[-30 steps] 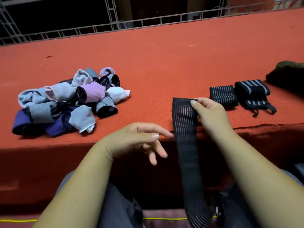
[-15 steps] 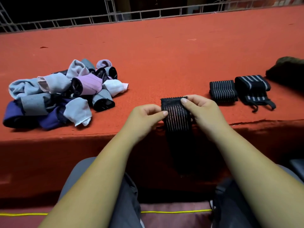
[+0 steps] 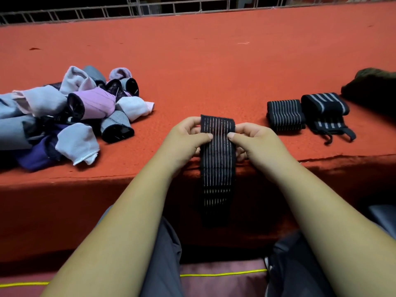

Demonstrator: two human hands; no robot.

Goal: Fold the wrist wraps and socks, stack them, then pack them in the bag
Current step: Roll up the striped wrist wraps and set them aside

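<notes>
A black wrist wrap with thin pale stripes point(image 3: 217, 168) hangs over the near edge of the red table, its top end folded over. My left hand point(image 3: 186, 138) pinches its left side and my right hand point(image 3: 252, 140) pinches its right side, thumbs on the front. To the right lie a folded striped wrap point(image 3: 286, 115) and a second folded wrap with loose loops point(image 3: 325, 112). A heap of socks point(image 3: 70, 116) in grey, lilac, white and purple sits at the left. A dark green bag point(image 3: 372, 86) lies at the far right edge.
The red cloth-covered table point(image 3: 214, 61) stretches far back to a metal railing point(image 3: 171, 7). My knees in grey trousers are below the table edge, with a yellow cord point(image 3: 222, 274) on the floor.
My left hand came in and took the wrap's left side. The long hanging tail has been folded up, so the wrap now hangs much shorter, held by both hands.
</notes>
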